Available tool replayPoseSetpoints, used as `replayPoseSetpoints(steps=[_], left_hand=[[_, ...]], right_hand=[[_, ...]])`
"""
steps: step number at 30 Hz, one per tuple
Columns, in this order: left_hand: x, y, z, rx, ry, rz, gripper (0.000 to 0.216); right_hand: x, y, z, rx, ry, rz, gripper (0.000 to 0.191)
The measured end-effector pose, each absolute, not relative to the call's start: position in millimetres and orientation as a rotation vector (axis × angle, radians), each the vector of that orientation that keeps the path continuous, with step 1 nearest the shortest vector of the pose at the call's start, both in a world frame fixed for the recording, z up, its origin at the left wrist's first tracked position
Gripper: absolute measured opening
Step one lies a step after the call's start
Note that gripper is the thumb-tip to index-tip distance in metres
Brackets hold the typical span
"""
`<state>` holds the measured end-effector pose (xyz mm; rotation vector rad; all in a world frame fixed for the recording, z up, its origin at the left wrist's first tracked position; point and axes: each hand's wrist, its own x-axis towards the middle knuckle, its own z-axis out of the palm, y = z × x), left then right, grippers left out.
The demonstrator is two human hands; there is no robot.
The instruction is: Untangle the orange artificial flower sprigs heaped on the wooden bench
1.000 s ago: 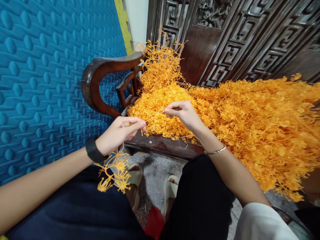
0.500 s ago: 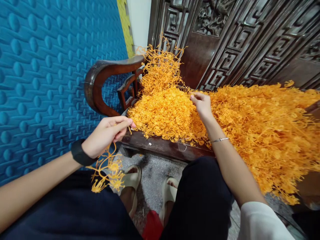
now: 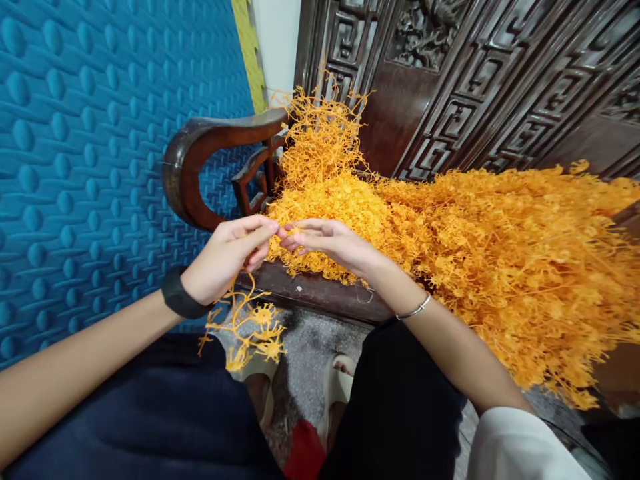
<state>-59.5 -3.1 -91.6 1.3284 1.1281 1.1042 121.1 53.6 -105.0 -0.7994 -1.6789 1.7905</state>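
My left hand [image 3: 230, 257] is closed in a pinch on a bunch of orange branching strands [image 3: 255, 327], whose flower-like, frilly ends hang below my palm. Fingertip to fingertip with it, my right hand [image 3: 333, 245] has its thumb and fingers drawn together. A bit of orange shows at those fingertips, too small to make out clearly. Behind both hands, a heap of the same orange strands [image 3: 350, 203] lies on a dark wooden bench seat [image 3: 320, 290].
A curved wooden armrest [image 3: 175, 170] stands at the left, beside blue textured matting [image 3: 65, 167]. The carved bench back [image 3: 400, 100] rises behind. A larger orange mound [image 3: 525, 267] spreads to the right. Below are my sandalled feet [image 3: 337, 387] and a red object [image 3: 304, 450].
My right hand has come left from the heap to my left hand's fingertips. My left hand has shifted slightly up and right, with the hanging strands moving along.
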Motion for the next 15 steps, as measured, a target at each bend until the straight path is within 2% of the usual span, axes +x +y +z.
replayPoseSetpoints(steps=[2, 6, 9, 13, 15], left_hand=[[-57.0, -2.6, -90.9, 1.321, 1.124, 1.102, 0.013], [-53.9, -3.1, -90.0, 1.323, 1.159, 1.071, 0.02], [-54.7, -6.2, -87.9, 1.311, 1.129, 1.036, 0.022], [-63.6, -12.7, -83.5, 1.267, 1.143, 1.107, 0.023], [-68.5, -14.2, -82.7, 1.257, 1.178, 1.139, 0.02]], right_hand=[[116.1, 50.3, -105.1, -0.807, -1.627, 1.704, 0.021], [123.9, 56.3, -101.8, -0.92, -1.788, 1.188, 0.025], [143.6, 68.4, -94.7, -0.933, -1.886, 0.94, 0.02], [192.2, 99.6, -89.1, -1.1, -1.619, 0.681, 0.008], [216.4, 120.3, -95.8, -1.17, -1.508, 0.636, 0.008]])
